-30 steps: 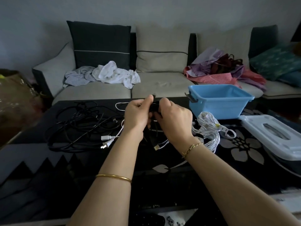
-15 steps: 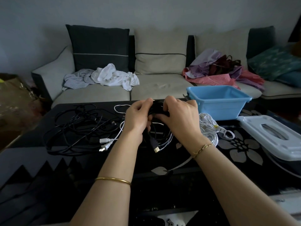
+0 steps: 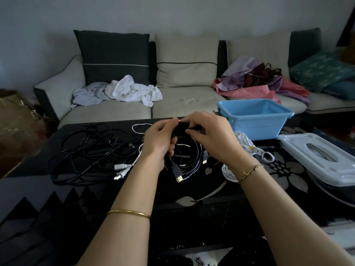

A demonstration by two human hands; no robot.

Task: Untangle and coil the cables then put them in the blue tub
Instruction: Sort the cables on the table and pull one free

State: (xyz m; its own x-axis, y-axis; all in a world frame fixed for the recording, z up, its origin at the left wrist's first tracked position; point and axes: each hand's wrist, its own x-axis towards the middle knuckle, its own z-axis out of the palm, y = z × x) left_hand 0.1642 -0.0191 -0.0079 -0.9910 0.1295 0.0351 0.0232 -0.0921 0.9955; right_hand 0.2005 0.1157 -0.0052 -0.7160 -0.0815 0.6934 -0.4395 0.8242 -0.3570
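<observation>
Cable in hand, and here is the coil taking shape: a thick black rubber-sheathed cable point(image 3: 189, 160) hangs in several loops above the dark glossy flower-patterned table point(image 3: 284, 169), one gold-tipped flat plug point(image 3: 177, 174) dangling at the bottom. The left hand point(image 3: 160, 140) is closed around the top of the loops, gathering the strands together, while the right hand point(image 3: 209, 139) pinches the same bunch just beside it with thumb and fingertips, narrow and tight.

This one looks stiff-ish and springy, I'd judge: the loops hold a round shape rather than flopping, so it will want to unwind if the grip slackens. Best hold is right where both hands are, at the crossing of all the turns, never by the plug. It seems light enough for one hand to carry.

To the left lies the tangled heap of thin black wires point(image 3: 86, 152), with a white two-pin power lead point(image 3: 123, 169) running out of it; those look soft, limp and snag-prone. Behind the right wrist sits a bundled white cord point(image 3: 247, 146), already wound. The light blue rectangular plastic tub point(image 3: 255, 120) stands near, at the table's far right; nothing shows inside it from this angle.
</observation>
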